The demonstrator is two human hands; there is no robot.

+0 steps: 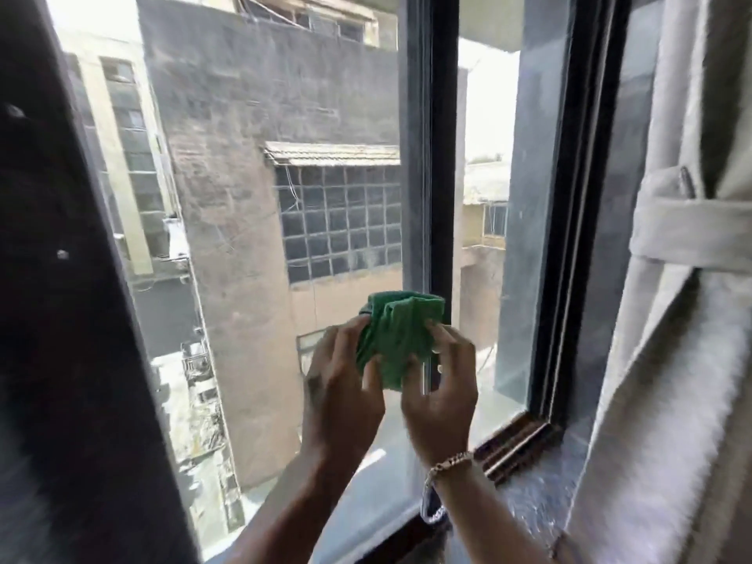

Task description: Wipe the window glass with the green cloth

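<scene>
Grey concrete buildings fill the view through the window glass (252, 189), which is streaked and dusty. Before its lower part, against the dark vertical frame bar (433, 156), a bunched green cloth (392, 339) is held up off the sill (500, 405). Both hands grasp it: the left hand (339, 392) with fingers closed on the cloth's left edge, the right hand (441, 384) pinching its right side, a chain bracelet (447, 464) at that wrist. Beyond, at the right edge, hangs a pale curtain (691, 319) gathered by a tie-back.
</scene>
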